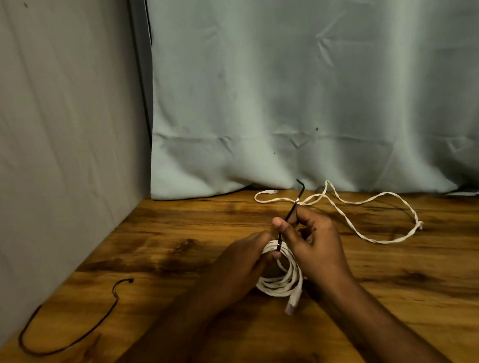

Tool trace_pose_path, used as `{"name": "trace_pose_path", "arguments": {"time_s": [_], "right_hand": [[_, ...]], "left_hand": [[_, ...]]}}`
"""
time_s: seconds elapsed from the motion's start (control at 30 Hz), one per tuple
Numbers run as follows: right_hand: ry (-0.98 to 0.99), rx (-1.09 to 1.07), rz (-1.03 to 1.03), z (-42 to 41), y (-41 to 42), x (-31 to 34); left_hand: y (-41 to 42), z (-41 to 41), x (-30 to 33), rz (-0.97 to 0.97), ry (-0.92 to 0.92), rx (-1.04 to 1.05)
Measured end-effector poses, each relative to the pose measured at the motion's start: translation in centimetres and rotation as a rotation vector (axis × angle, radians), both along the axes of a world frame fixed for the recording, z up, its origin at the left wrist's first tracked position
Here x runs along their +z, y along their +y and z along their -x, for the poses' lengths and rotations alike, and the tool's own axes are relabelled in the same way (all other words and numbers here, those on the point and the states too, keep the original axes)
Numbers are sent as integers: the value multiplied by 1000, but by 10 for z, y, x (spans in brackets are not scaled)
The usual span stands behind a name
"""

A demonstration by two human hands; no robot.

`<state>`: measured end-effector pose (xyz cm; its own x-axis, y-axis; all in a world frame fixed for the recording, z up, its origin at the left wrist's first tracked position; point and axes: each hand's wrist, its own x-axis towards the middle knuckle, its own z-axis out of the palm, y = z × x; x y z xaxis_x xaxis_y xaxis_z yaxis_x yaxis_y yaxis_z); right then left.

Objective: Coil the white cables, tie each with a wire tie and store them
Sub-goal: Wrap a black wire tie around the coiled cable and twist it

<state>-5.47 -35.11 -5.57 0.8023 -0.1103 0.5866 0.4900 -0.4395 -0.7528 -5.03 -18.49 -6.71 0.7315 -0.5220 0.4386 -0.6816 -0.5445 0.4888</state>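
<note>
A coiled white cable (285, 281) hangs between my hands above the wooden table (181, 252), its plug end dangling at the bottom. My left hand (236, 266) grips the top of the coil. My right hand (312, 238) pinches a black wire tie (291, 209) that wraps around the coil's top and sticks up and away to a bent tip. A second white cable (371, 203) lies loose and uncoiled on the table at the back right, its connector near the curtain.
A long black wire tie (75, 336) lies curved on the table at the near left. A grey cloth wall (52, 134) closes the left side and a pale green curtain (311, 82) hangs at the back edge.
</note>
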Motion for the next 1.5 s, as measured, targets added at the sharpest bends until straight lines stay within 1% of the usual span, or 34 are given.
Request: {"name": "trace_pose_path", "arguments": {"time_s": [0.13, 0.2, 0.3, 0.43, 0.6, 0.7, 0.77, 0.87, 1.0, 1.1, 1.17, 1.23, 1.3, 1.37, 1.5], "right_hand": [[-176, 31, 185, 6, 1, 3], [-233, 16, 281, 7, 2, 5], [-245, -14, 289, 7, 1, 6], [-168, -24, 198, 6, 1, 4], [39, -27, -141, 3, 8, 4], [112, -8, -218, 1, 8, 8], [181, 45, -266, -1, 6, 9], [374, 219, -437, 2, 4, 11], [539, 302, -459, -2, -4, 10], [741, 348, -469, -2, -8, 11], [820, 358, -484, 0, -11, 13], [851, 353, -499, 2, -11, 14], [837, 331, -507, 3, -7, 14], [786, 306, -526, 6, -2, 13], [631, 362, -599, 5, 2, 12]], "left_hand": [[-4, 2, 1, -33, 38, 29], [-5, 3, 1, -53, 25, 32], [-6, 2, 0, -74, 13, 33], [-5, 1, -1, -80, 17, 32], [-1, 1, 5, -19, -28, 63], [0, 1, 6, 10, -45, 48], [0, 0, 5, 8, -75, 52], [0, -1, 1, -38, -98, 70], [0, 6, 3, -47, -119, 119], [0, 12, 7, 44, -91, 125], [0, 13, 6, 51, -131, 93], [0, 11, 3, 21, -192, 66], [0, 10, 1, 62, -194, 79], [-1, 8, 0, 135, -205, 111], [2, -4, -2, 227, -230, 213]]}}
